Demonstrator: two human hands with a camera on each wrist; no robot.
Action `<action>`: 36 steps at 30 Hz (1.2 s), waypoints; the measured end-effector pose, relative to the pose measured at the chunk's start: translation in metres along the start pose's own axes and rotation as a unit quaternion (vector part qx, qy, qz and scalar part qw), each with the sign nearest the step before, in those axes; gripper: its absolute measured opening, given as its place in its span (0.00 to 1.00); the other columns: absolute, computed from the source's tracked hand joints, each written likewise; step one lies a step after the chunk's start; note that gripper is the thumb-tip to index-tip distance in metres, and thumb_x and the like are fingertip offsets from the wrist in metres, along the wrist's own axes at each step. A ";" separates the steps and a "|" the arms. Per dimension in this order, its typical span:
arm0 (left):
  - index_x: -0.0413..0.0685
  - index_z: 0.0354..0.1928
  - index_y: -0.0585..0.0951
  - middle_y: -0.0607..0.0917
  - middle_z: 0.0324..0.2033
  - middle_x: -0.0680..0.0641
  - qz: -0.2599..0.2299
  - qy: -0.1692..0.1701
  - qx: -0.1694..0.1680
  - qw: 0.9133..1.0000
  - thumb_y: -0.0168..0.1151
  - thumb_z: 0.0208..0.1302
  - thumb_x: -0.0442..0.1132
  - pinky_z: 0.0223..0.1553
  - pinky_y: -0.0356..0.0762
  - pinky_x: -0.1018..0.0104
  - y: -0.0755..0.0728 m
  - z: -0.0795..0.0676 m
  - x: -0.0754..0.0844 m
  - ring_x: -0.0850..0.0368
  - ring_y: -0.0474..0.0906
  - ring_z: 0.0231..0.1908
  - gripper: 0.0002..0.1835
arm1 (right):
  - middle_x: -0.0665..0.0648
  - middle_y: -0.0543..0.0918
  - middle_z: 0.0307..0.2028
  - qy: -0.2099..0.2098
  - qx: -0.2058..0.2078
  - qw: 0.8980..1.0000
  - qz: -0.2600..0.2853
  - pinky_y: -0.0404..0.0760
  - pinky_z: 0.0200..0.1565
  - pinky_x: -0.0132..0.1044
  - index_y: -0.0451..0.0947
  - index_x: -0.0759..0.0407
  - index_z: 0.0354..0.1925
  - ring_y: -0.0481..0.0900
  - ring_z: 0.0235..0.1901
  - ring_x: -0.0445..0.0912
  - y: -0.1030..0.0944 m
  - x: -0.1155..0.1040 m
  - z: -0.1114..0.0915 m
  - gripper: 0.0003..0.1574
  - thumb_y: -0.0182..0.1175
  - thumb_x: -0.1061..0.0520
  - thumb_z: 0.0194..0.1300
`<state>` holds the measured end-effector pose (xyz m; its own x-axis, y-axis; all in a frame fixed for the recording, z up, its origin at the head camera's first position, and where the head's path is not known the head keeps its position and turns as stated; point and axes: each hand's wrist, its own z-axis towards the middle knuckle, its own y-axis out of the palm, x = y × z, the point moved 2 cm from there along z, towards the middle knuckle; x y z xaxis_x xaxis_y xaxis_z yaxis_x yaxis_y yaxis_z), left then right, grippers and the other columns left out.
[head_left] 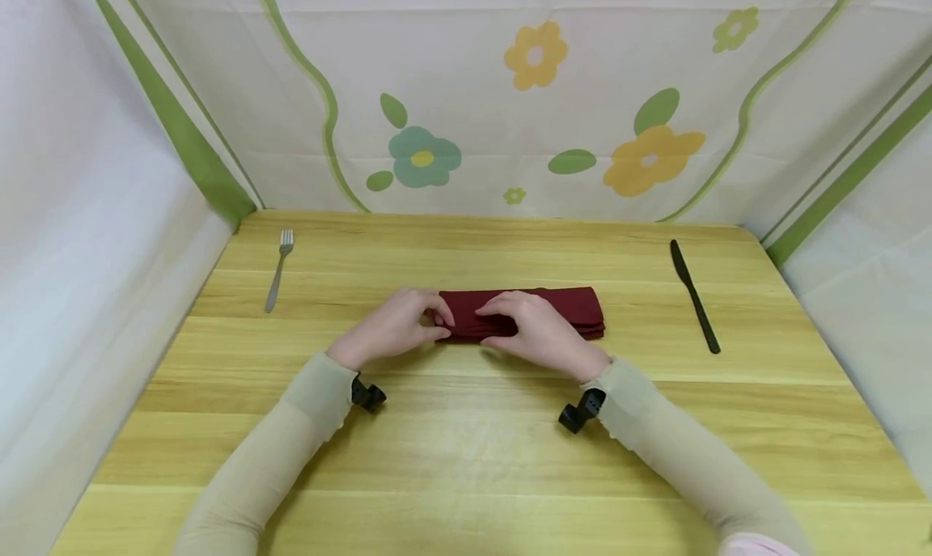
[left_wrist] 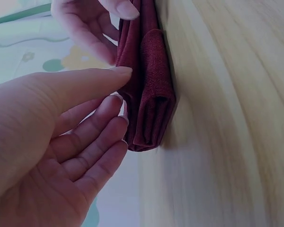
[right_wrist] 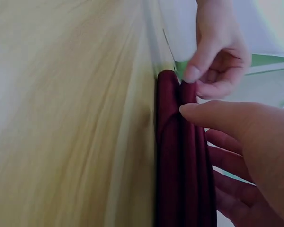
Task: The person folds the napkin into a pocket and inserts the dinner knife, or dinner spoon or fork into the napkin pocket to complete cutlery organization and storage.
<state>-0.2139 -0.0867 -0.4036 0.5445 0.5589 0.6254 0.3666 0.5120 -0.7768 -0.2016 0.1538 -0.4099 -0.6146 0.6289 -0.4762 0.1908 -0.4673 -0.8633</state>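
A dark red cloth napkin (head_left: 575, 303), folded into a long layered strip, lies crosswise on the wooden table. My left hand (head_left: 404, 325) is at its left end, thumb and fingertips pinching the upper layers. Seen from the left wrist, the napkin's stacked folds (left_wrist: 154, 118) show at that end. Closer to the middle, my right hand (head_left: 535, 329) holds the near edge, its thumb on the front folds and its fingers curved over the top. The right thumb tip (right_wrist: 189, 111) presses beside the groove between the upper and lower layers.
A silver fork (head_left: 278, 271) lies on the table (head_left: 466, 459) at the left. On the right side is a black knife (head_left: 694, 295), slanting toward the front. Flower-patterned white cloth (head_left: 466, 95) hangs behind the table, and pale cloth walls (head_left: 95, 240) flank it.
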 end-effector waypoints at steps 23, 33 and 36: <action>0.42 0.51 0.85 0.85 0.47 0.48 -0.038 0.018 0.105 0.994 0.76 0.61 0.37 0.55 0.76 0.47 -0.011 -0.009 0.000 0.50 0.79 0.50 0.17 | 0.45 0.87 0.44 0.061 0.081 0.984 0.143 0.82 0.39 0.39 0.88 0.49 0.49 0.83 0.38 0.38 0.001 0.008 0.018 0.09 0.66 0.53 0.72; 0.44 0.50 0.88 0.86 0.46 0.50 0.016 0.012 0.030 0.999 0.71 0.65 0.32 0.48 0.79 0.58 0.007 0.002 -0.007 0.54 0.80 0.46 0.12 | 0.47 0.88 0.43 0.089 0.089 0.977 0.172 0.83 0.38 0.39 0.88 0.52 0.47 0.85 0.36 0.39 0.000 0.015 0.021 0.09 0.67 0.54 0.71; 0.45 0.51 0.88 0.87 0.47 0.49 0.021 0.010 0.021 0.999 0.71 0.66 0.32 0.49 0.79 0.59 0.010 0.004 -0.010 0.54 0.81 0.47 0.12 | 0.47 0.87 0.42 0.098 0.093 0.977 0.167 0.83 0.38 0.39 0.88 0.52 0.47 0.85 0.36 0.39 0.000 0.019 0.021 0.09 0.67 0.54 0.70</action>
<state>-0.2191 -0.0847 -0.4172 0.5748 0.5675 0.5896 0.3109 0.5150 -0.7988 -0.2296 0.1523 -0.4155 -0.3799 0.5199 -0.7651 0.2027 -0.7602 -0.6172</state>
